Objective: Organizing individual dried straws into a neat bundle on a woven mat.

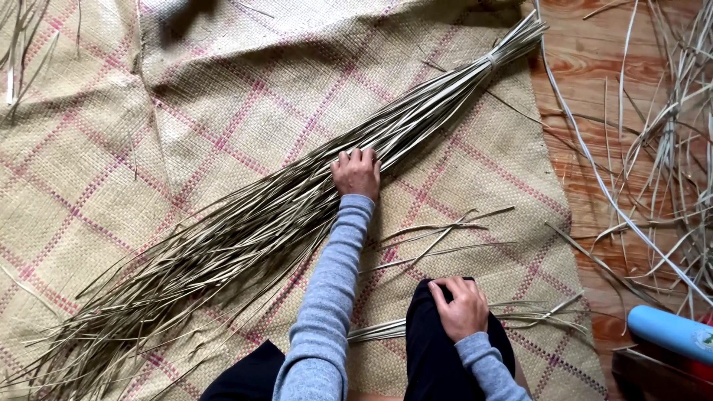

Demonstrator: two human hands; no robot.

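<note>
1. Reed bundle point(297, 200) lies slantwise across the woven mat point(111, 148), its tied end at the mat's far right corner and its loose tips fanned out at the near left corner.
2. Nearest, the right hand point(462, 306) rests flat on a dark-clothed knee point(431, 356), fingers together, gripping nothing.
3. A few loose strips point(438, 238) lie on the mat just beyond that knee (some run under it).
4. Farther out, the left hand point(357, 172) presses palm-down on the bundle's middle, fingers spread over the stalks rather than closed around them.
5. Past the mat's right edge, scattered reeds point(668, 148) cover the wooden floor point(572, 67), with a blue cylinder point(668, 332) near.
</note>
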